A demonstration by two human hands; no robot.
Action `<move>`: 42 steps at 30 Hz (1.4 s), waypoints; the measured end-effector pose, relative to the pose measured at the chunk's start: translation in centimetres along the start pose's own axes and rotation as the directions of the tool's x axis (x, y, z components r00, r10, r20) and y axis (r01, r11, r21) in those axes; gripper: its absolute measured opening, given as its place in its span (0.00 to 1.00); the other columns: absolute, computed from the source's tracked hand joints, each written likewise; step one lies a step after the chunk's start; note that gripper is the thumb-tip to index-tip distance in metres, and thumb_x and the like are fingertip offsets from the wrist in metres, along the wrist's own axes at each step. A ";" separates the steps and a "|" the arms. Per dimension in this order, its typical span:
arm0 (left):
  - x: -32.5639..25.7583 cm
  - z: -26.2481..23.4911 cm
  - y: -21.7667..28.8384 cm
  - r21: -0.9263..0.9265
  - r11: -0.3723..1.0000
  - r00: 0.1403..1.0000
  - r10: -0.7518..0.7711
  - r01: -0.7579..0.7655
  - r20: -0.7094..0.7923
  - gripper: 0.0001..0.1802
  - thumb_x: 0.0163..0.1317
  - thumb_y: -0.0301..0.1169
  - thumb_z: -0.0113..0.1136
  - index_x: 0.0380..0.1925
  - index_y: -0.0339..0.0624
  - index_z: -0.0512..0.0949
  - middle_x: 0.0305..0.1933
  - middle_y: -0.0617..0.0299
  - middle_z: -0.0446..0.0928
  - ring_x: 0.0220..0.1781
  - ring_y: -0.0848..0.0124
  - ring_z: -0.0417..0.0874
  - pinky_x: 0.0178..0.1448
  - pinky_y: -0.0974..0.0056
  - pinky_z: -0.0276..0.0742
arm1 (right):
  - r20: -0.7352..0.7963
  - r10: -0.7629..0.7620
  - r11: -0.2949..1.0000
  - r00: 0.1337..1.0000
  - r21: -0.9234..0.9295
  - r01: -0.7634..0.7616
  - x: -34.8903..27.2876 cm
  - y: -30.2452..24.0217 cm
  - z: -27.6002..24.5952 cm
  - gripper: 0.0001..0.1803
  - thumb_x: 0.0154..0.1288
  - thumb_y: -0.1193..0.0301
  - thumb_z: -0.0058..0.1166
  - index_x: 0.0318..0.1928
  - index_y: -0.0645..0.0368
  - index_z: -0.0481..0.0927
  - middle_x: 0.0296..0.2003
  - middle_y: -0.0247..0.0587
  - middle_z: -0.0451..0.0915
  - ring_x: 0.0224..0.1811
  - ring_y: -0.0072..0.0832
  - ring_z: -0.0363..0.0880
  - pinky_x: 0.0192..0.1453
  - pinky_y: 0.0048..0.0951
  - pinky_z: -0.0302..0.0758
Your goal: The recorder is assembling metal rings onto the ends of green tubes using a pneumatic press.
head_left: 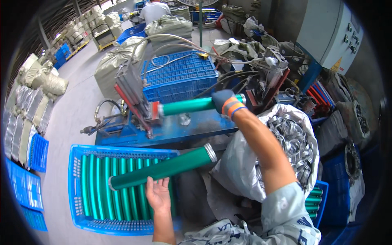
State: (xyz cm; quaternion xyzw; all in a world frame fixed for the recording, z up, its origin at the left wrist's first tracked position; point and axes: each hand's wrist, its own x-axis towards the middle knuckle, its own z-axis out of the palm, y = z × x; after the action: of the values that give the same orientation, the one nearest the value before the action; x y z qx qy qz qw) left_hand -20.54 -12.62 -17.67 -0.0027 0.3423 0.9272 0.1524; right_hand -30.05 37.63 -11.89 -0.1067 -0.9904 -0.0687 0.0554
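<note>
A green tube (161, 168) with a metal ring on its right end lies slanted across my bare left hand (158, 194). The palm faces up, and the tube hides part of the fingers beneath it. My right hand (226, 102), in a dark glove with an orange and grey cuff, is wrapped over a second green tube (190, 105). That tube lies level between the two red-faced ends of a blue bench machine (183, 132). Below the slanted tube, a blue plastic basket (118, 229) holds a row of several green tubes.
A white sack (234, 173) full of metal rings stands beside my right forearm. Behind the machine are stacked blue crates (179, 77) with hoses above them. A grey control cabinet (326, 36) stands at far right. A person (155, 10) is in the background.
</note>
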 end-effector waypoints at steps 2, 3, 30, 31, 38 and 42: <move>1.4 0.2 0.4 0.054 0.998 0.999 0.043 -0.043 0.013 0.26 0.89 0.44 0.66 0.74 0.39 0.81 0.77 0.48 0.83 0.81 0.52 0.83 0.87 0.45 0.80 | -0.218 -0.120 0.973 0.968 0.167 0.158 -1.4 -1.9 -9.1 0.18 0.64 0.62 0.75 0.53 0.51 0.92 0.42 0.52 0.93 0.45 0.58 0.95 0.53 0.55 0.91; 2.5 1.1 0.0 0.076 0.995 0.998 0.054 -0.057 0.041 0.25 0.89 0.44 0.66 0.74 0.40 0.80 0.77 0.49 0.83 0.81 0.51 0.83 0.88 0.43 0.78 | -0.397 -0.129 0.934 0.909 0.260 0.246 -3.1 -1.8 -13.9 0.23 0.66 0.60 0.75 0.59 0.53 0.91 0.47 0.58 0.93 0.50 0.59 0.95 0.57 0.54 0.92; 27.8 16.3 -30.5 0.317 0.898 0.949 -0.261 0.306 -0.178 0.45 0.75 0.50 0.84 0.75 0.25 0.79 0.71 0.37 0.85 0.68 0.32 0.92 0.72 0.36 0.92 | -0.281 0.820 0.088 0.498 0.922 0.376 -58.7 6.8 -19.8 0.43 0.87 0.50 0.59 0.86 0.68 0.68 0.62 0.52 0.85 0.49 0.36 0.88 0.52 0.37 0.85; 28.0 16.6 -30.5 0.298 0.892 0.934 -0.283 0.340 -0.219 0.45 0.73 0.50 0.84 0.76 0.26 0.78 0.73 0.36 0.85 0.70 0.30 0.91 0.72 0.35 0.92 | -0.273 0.818 0.073 0.506 0.922 0.379 -60.0 7.1 -18.9 0.43 0.87 0.50 0.59 0.86 0.68 0.68 0.62 0.52 0.85 0.49 0.36 0.88 0.52 0.37 0.85; 29.0 15.0 -28.7 0.343 0.878 0.935 -0.261 0.333 -0.239 0.50 0.71 0.53 0.85 0.79 0.28 0.74 0.77 0.33 0.81 0.64 0.33 0.95 0.69 0.34 0.92 | -0.291 0.951 0.290 -0.108 0.957 -0.020 -82.2 9.4 -10.1 0.28 0.86 0.58 0.67 0.72 0.67 0.81 0.57 0.48 0.90 0.50 0.34 0.89 0.60 0.42 0.86; 27.9 15.2 -32.7 0.384 0.821 0.905 -0.410 0.422 -0.115 0.53 0.73 0.57 0.81 0.83 0.28 0.71 0.76 0.28 0.82 0.70 0.34 0.93 0.72 0.33 0.90 | -0.107 0.954 -0.105 -0.280 0.756 -0.646 -102.9 3.1 -2.5 0.31 0.78 0.60 0.78 0.71 0.69 0.86 0.59 0.46 0.92 0.55 0.32 0.88 0.63 0.39 0.85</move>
State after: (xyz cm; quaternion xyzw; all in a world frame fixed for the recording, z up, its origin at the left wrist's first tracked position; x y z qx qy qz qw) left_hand -36.30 28.43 -29.80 -0.0588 0.5178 0.7813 0.3434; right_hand 70.81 19.25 -21.87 -0.7287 -0.4745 0.1719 0.4630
